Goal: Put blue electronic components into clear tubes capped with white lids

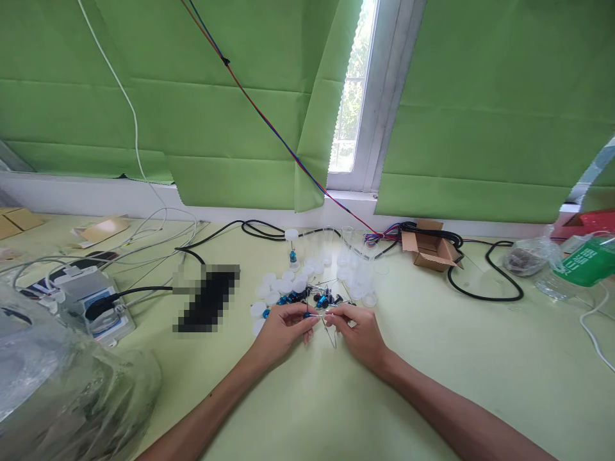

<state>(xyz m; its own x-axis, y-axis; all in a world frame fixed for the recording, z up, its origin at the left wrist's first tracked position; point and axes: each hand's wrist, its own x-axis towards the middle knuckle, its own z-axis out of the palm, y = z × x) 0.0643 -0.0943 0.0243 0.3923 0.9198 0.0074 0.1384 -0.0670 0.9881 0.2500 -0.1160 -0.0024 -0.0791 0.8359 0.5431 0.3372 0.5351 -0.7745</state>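
We hold a small blue part (308,315) and thin metal rods (330,331) low over the table (307,410), between our two hands. Our left hand (283,330) is pinched narrow, thumb against fingers, on the blue part. Our right hand (358,330) is pinched just beside it, and, as far as we can make out at this size, it grips one end of the rods.

Just beyond our fingertips we see a loose pile of blue and black parts (323,299), with white caps (271,298) to its left and clear tubes (346,246) behind and to its right. One capped tube (293,250) stands upright with a blue piece inside.

Farther out, a green label on the clear bottle (583,266) at the right bears white characters too small for us to read. The power strip (81,282) at the left has a blue-and-white label, likewise unreadable, and a black plug (99,308) sits in it. A cardboard box (435,251) stands near the wall among black cables (485,299), below green cloth (230,115).
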